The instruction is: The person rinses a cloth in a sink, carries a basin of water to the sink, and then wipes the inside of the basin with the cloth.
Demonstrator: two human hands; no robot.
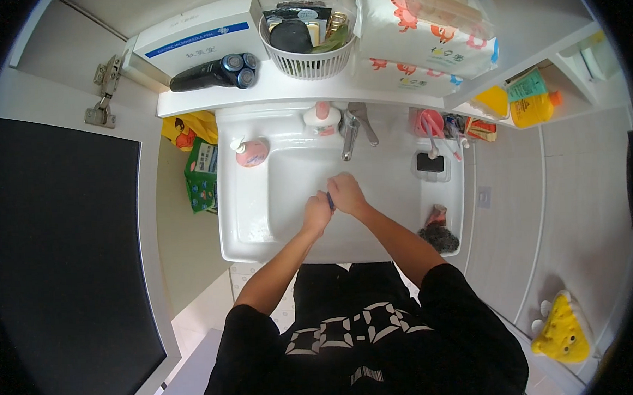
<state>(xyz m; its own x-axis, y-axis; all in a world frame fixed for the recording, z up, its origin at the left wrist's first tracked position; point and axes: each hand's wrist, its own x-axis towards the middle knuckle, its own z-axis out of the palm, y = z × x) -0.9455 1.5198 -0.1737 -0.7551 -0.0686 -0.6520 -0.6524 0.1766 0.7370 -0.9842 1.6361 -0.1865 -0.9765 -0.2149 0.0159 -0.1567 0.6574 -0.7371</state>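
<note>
Over the basin of the white sink (312, 250), my two hands meet just in front of the chrome faucet (351, 131). My left hand (318, 214) is closed, with its fingers against a small dark-blue thing (331, 200) that shows only as a sliver. My right hand (346, 193) is closed around the other side of it, and hides most of it. What kind of thing it is cannot be made out. A pink pump bottle (252, 153) stands on the sink's left ledge, and a white-and-pink bottle (322, 118) beside the faucet.
Above the sink, a shelf (270, 98) carries an electric shaver (216, 73), a white box (195, 33), a basket (309, 65) and tissue packs (422, 37). On the right ledge are a pink cup (427, 122), a soap dish (430, 166) and a dark brush-like thing (440, 239).
</note>
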